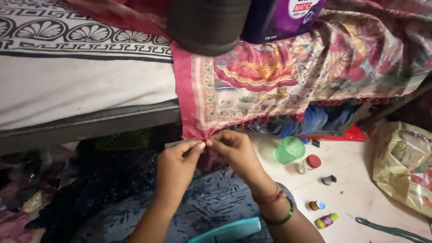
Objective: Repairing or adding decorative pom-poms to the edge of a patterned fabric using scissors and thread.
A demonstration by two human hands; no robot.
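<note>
Hands (207, 155) pinch patterned cloth (270, 85) hanging off bed (67, 85) above tiled floor (355, 193).

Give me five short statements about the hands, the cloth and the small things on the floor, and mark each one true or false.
1. Both hands pinch the lower corner of the patterned pink cloth. True: the left hand and the right hand meet at that corner.
2. The right wrist is bare. False: it wears a green bangle and a red thread.
3. A green plastic cup lies on the floor to the right of the hands. True.
4. The small jar beside the cup has a blue lid. False: its lid is red.
5. The cloth hangs from a chair. False: it hangs over the edge of a bed with a black-and-white sheet.
</note>
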